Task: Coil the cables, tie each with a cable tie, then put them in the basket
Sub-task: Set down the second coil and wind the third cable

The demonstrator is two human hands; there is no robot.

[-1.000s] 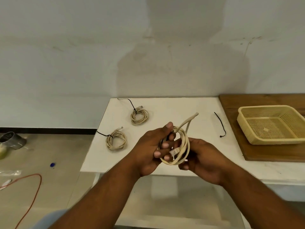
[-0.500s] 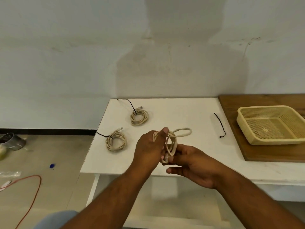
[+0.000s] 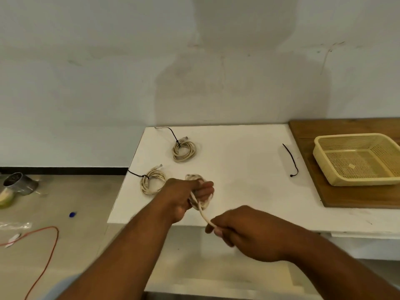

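My left hand (image 3: 184, 195) is closed around the loops of the cream cable (image 3: 200, 199), so the coil cannot spring apart. My right hand (image 3: 244, 231) is pinched shut on the loose end, nearer to me, pulling it straight so I think it wraps snug. That free bit runs in a slanted line from the coil, down and right to my right fingers (image 3: 213, 229). The coil is held just over the near edge of the white table (image 3: 238, 169). Left of my hands sits a tied coil (image 3: 152, 180), with a black tie sticking out to the left. Another tied coil (image 3: 184, 150) lies farther back. A spare black tie (image 3: 291, 160) waits on the right, I guess for this cable. The yellow basket (image 3: 324, 169) sits on a wooden board (image 3: 303, 135) far right, with no cables in it yet
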